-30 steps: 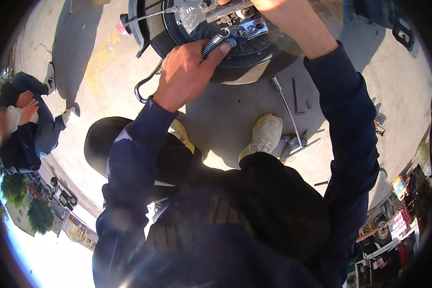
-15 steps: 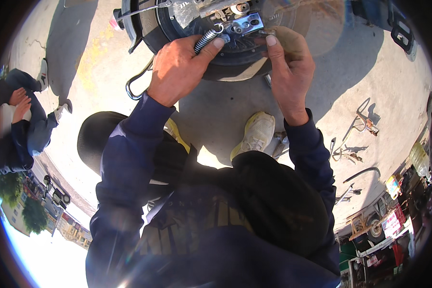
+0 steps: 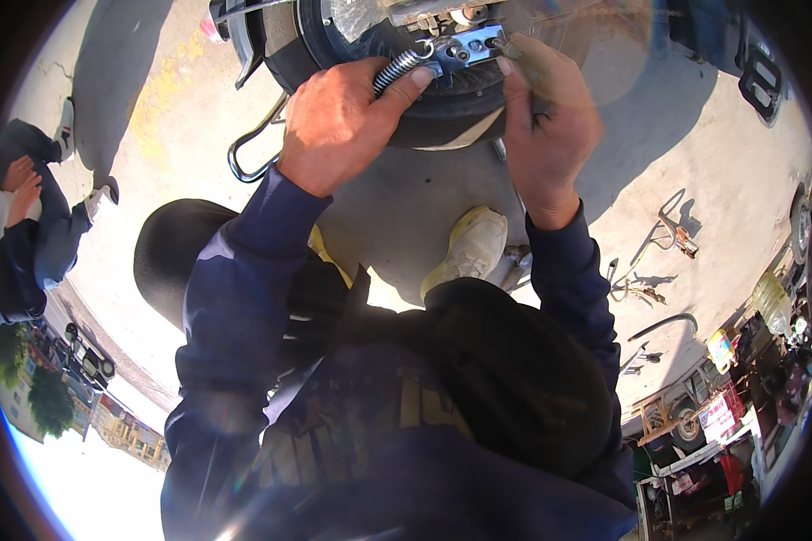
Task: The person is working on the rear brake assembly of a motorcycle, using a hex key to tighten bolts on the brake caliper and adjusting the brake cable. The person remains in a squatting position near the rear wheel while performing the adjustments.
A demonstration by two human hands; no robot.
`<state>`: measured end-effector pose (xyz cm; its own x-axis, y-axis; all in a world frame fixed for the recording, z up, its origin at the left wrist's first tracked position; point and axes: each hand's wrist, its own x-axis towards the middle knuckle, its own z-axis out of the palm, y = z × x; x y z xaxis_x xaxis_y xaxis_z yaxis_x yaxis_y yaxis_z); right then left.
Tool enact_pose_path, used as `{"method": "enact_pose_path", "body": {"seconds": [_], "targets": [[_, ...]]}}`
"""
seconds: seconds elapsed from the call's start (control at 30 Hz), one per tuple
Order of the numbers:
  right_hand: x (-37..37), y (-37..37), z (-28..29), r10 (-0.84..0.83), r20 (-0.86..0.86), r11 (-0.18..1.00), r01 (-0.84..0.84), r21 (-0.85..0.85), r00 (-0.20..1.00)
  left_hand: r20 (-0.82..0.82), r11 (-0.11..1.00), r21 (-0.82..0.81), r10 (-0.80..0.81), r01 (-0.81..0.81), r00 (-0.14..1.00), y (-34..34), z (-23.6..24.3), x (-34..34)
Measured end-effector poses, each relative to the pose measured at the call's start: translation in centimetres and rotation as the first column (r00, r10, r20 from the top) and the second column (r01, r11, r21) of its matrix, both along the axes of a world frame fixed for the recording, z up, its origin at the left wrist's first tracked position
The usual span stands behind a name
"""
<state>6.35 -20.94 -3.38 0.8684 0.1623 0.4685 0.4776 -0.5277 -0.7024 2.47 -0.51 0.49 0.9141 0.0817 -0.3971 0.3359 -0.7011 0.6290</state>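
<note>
My left hand (image 3: 338, 126) is closed, its thumb and fingers gripping a shiny metal bracket (image 3: 475, 41) with holes in it, in front of a wheel. A coil spring (image 3: 397, 72) lies along that hand, and its hooked end reaches the bracket beside my thumb. My right hand (image 3: 550, 135) pinches a small bolt at the bracket's right end; the fingertips mostly cover the bolt. Behind both hands is the black tire (image 3: 451, 133) of the wheel, with a greasy metal part (image 3: 424, 9) above the bracket.
A bent chrome bar (image 3: 244, 162) sticks out left of the wheel. Rusty metal parts (image 3: 668, 230) and a curved black tube (image 3: 663, 325) lie on the concrete at right. Another person (image 3: 36, 207) sits at far left. Cluttered shelving (image 3: 695, 460) stands at lower right.
My right hand has brought the bolt from just below the bracket's right end up against it. The left hand keeps its hold on the bracket; the whole view has shifted slightly.
</note>
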Motion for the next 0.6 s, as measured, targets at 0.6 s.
{"method": "enact_pose_path", "body": {"seconds": [0.6], "targets": [[-0.2, 1.2, 3.7, -0.006, -0.026, 0.929, -0.004, -0.370, 1.000, 0.188, 0.997, 0.071, -0.021, 0.008, 0.982, -0.3, -1.3, -0.8]]}}
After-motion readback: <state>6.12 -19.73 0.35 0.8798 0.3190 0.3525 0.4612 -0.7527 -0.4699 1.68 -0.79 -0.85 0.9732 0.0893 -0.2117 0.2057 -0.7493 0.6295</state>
